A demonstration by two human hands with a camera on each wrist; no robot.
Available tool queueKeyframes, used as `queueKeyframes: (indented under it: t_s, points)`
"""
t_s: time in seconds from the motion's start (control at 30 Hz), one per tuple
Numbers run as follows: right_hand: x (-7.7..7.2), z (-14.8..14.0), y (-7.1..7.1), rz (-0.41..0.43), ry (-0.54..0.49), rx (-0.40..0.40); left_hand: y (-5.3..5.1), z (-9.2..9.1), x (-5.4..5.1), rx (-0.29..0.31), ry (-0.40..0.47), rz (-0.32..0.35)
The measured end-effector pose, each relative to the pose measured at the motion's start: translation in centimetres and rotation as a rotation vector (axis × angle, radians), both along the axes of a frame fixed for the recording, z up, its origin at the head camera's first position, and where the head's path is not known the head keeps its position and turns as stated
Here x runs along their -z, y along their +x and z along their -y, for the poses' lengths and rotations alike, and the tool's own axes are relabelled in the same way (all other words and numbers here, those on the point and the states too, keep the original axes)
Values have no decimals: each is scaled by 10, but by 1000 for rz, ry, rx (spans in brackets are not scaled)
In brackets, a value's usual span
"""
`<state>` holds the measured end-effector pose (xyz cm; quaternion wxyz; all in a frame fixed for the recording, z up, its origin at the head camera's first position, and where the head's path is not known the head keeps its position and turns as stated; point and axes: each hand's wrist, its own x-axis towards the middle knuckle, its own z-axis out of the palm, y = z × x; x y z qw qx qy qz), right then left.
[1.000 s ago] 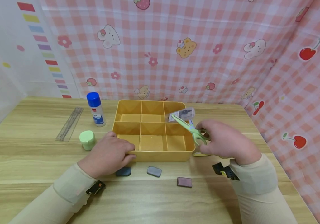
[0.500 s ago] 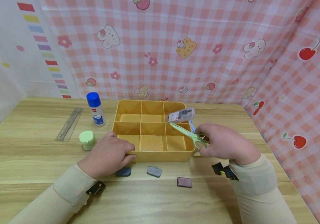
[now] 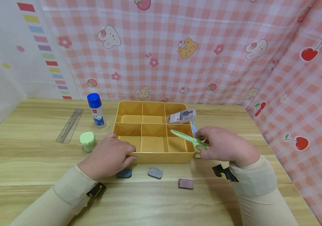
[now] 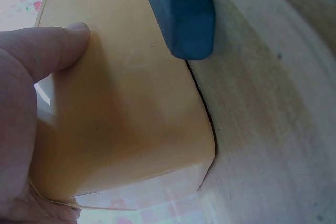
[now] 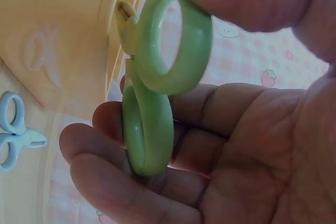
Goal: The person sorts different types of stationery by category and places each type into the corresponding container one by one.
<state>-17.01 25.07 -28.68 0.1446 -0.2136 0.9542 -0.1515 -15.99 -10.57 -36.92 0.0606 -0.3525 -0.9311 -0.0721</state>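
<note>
My right hand (image 3: pixel 226 145) holds green scissors (image 3: pixel 185 137) by their handles, blades pointing left above the front right compartment of the yellow divided box (image 3: pixel 161 158). In the right wrist view the thumb and curled fingers of the right hand (image 5: pixel 231 129) pinch the green handle loops (image 5: pixel 152 135). My left hand (image 3: pixel 108 155) grips the box's front left edge, thumb on the outer wall, as the left wrist view also shows with the thumb (image 4: pixel 58 51). A clear packet (image 3: pixel 182 116) with dark items lies in the back right compartment, tilted over its rim.
Blue scissors (image 5: pixel 18 132) lie right of the box; something yellow shows below the right hand. A dark eraser-like block (image 3: pixel 124 173), a grey one (image 3: pixel 155 173) and a purple one (image 3: pixel 185 184) lie in front. Left are a glue stick (image 3: pixel 97 113), green container (image 3: pixel 88 141) and ruler (image 3: pixel 70 125).
The green scissors' tips have come down and forward from over the clear packet to above the front right compartment. My right hand has shifted slightly left; my left hand has stayed still.
</note>
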Motion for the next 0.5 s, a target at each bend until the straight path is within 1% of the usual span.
queueKeyframes:
  t_s: [0.13,0.27,0.5]
  points:
    - [2,1,-1,12,15,7,0,0,0,9,3,-7]
    - [4,3,-2,10,26,-3,0,0,0,9,5,-8]
    - [5,4,-2,17,23,-12,1,1,-1,11,5,-5]
